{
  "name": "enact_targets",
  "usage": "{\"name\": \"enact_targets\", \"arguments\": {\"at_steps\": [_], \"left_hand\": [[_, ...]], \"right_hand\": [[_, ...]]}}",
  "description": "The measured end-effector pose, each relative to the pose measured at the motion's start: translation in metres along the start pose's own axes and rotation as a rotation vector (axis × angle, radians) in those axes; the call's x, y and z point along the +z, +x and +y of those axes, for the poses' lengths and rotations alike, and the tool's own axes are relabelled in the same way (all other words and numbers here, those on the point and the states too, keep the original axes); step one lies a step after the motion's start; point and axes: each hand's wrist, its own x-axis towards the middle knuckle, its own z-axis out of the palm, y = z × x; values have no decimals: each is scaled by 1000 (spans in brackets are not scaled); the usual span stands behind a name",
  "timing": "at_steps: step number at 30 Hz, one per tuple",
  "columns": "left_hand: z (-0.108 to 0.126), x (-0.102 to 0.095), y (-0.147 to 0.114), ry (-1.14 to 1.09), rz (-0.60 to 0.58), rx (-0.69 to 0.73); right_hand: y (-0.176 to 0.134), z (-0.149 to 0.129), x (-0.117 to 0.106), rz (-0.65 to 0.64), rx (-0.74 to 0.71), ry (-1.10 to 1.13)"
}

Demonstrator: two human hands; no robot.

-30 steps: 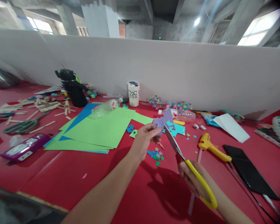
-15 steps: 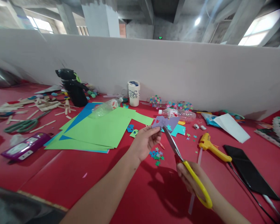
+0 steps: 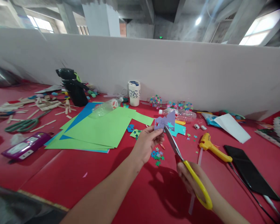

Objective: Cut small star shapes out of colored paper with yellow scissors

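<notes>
Between the thumb and fingers of my left hand (image 3: pixel 147 141) is a piece of purple paper (image 3: pixel 170 119) with star-shaped holes cut in it. My right hand (image 3: pixel 191 174) grips yellow-handled scissors (image 3: pixel 175 146), their blades pointing up and left to the paper's lower edge. The blades look nearly closed; whether they bite into the paper I cannot tell. Below the paper, a small pile of cut stars (image 3: pixel 157 154) in blue, green and purple lies on the red table (image 3: pixel 88 193). Behind the paper rest light-blue paper scraps (image 3: pixel 180 129).
Green sheets (image 3: pixel 102 127) lie left of my hands, a plastic bottle (image 3: pixel 107 107) on them. A yellow glue gun (image 3: pixel 216 147) and black tablet (image 3: pixel 249 171) are at right. A cup (image 3: pixel 134 93) and black flask (image 3: pixel 73 88) stand behind; green scissors (image 3: pixel 23 125) lie far left.
My left hand has shifted slightly right and turned the purple paper, so it now stands more upright. My right hand and the scissors have hardly moved.
</notes>
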Motion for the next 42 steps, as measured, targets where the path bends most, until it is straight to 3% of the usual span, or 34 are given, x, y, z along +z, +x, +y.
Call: {"name": "enact_targets", "arguments": {"at_steps": [13,19,25,32,42], "left_hand": [[6,-1,-1,-4,-8,14],[6,-4,2,-22,45,47],[12,-6,4,113,56,103],[25,-9,5,393,-27,179],[30,-9,5,378,-79,129]], "right_hand": [[0,-4,-1,-5,13,-17],[0,-1,0,-12,19,-43],[4,0,-6,-87,-4,-32],[6,-2,-18,-152,-67,-140],[7,-1,-20,-175,-105,-165]]}}
